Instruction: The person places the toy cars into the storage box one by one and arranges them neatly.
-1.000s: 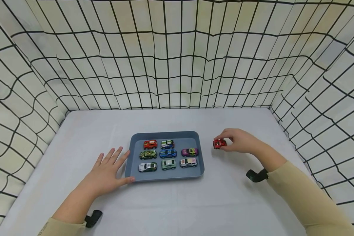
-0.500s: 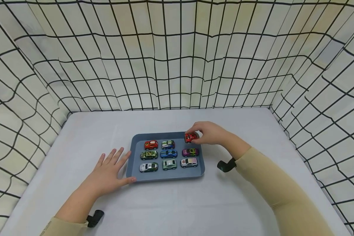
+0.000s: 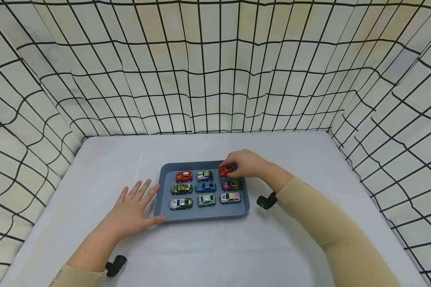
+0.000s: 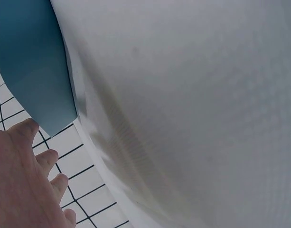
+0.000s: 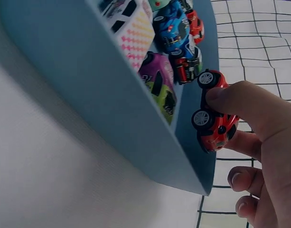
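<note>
A red toy car [image 3: 225, 171] is pinched between the thumb and fingers of my right hand [image 3: 249, 163], at the back right corner of the blue-grey tray [image 3: 201, 215]. In the right wrist view the red toy car [image 5: 214, 111] shows its wheels, with the thumb pressed on its side. My left hand [image 3: 131, 209] lies with spread, straight fingers at the tray's left edge, its thumb touching the front left corner. Several other toy cars stand in rows in the tray, among them a purple one [image 3: 231, 185], a blue one [image 3: 205, 187] and a white-and-pink one [image 3: 230, 198].
The tray stands on a white-covered table [image 3: 208, 255]. White walls with a black grid [image 3: 215, 87] close off the back and both sides. A black wrist mount [image 3: 267, 201] sticks out from the right sleeve, another [image 3: 115, 265] from the left.
My right hand has carried the red toy car leftward from the table right of the tray to the tray's back right corner. The left hand has stayed nearly still.
</note>
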